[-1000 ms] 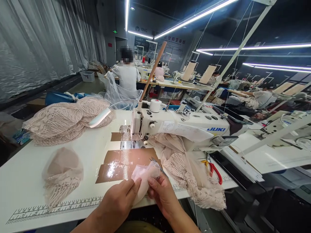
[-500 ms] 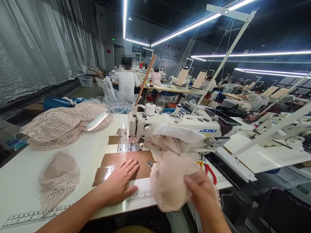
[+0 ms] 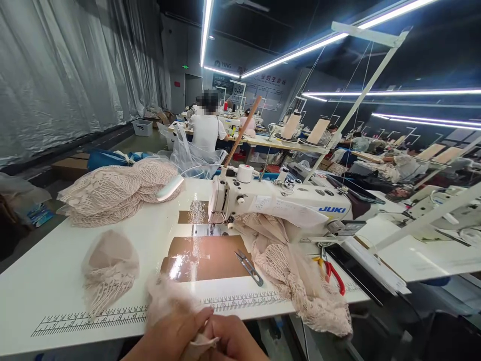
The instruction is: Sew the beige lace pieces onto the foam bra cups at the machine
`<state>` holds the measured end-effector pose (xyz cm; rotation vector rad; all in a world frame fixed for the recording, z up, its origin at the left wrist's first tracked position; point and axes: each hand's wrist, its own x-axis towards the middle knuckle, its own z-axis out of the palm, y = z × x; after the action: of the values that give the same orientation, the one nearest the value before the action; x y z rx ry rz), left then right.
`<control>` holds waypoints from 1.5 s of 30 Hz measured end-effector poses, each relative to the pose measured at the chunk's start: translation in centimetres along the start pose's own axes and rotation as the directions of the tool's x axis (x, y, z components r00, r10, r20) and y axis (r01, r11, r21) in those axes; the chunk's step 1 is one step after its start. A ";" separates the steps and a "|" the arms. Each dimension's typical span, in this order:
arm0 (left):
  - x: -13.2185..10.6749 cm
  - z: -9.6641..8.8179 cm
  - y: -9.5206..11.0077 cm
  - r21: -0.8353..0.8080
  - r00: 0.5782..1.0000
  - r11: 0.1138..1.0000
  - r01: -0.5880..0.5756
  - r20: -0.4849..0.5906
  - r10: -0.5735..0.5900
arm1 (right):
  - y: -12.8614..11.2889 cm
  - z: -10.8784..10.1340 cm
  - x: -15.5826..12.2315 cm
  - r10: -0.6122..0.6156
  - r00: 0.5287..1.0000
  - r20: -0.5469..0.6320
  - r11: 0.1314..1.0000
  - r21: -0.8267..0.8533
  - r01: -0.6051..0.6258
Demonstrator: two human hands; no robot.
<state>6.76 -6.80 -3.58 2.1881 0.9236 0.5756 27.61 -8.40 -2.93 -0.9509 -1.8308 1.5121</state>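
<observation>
My left hand (image 3: pixel 173 337) and my right hand (image 3: pixel 233 341) meet at the table's near edge, low in the view. Both are closed on a piece of pale pink fabric (image 3: pixel 163 301) that bunches up above my left fingers. Thread snips (image 3: pixel 249 267) lie on the brown taped patch (image 3: pixel 205 258) in front of the white JUKI sewing machine (image 3: pixel 278 203). A heap of pink lace fabric (image 3: pixel 296 276) spills from under the machine over the table edge to the right of my hands.
A small mesh-and-lace piece (image 3: pixel 108 268) lies left of my hands, a stack of lace pieces (image 3: pixel 120 190) further back left. Red-handled pliers (image 3: pixel 332 273) lie at the right. A printed ruler (image 3: pixel 150 311) runs along the white table (image 3: pixel 45 296). Other people sit at machines behind.
My right hand has brought the pink fabric from the right back to the near edge. My left hand has left the brown patch and joined it, both now gripping the fabric. The snips are uncovered.
</observation>
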 end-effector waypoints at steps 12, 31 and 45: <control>-1.8 -2.5 -0.9 -0.195 0.855 0.872 0.450 -0.187 -0.483 | -5.0 -3.9 -0.1 -0.542 0.776 -0.322 0.772 -0.556 0.309; 1.7 -2.9 -0.8 -0.660 0.903 0.621 0.424 0.252 -0.349 | -0.9 -2.2 3.2 0.240 0.971 0.002 0.861 0.461 -0.214; 4.0 -2.1 -1.5 -0.729 0.916 0.589 0.350 0.135 -0.377 | -0.6 -4.7 5.0 0.085 0.996 0.014 0.943 0.321 -0.085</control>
<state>7.43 -2.15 -2.73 1.1993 0.9059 0.6397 28.39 -1.67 -1.45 -0.8783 -1.4958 1.7949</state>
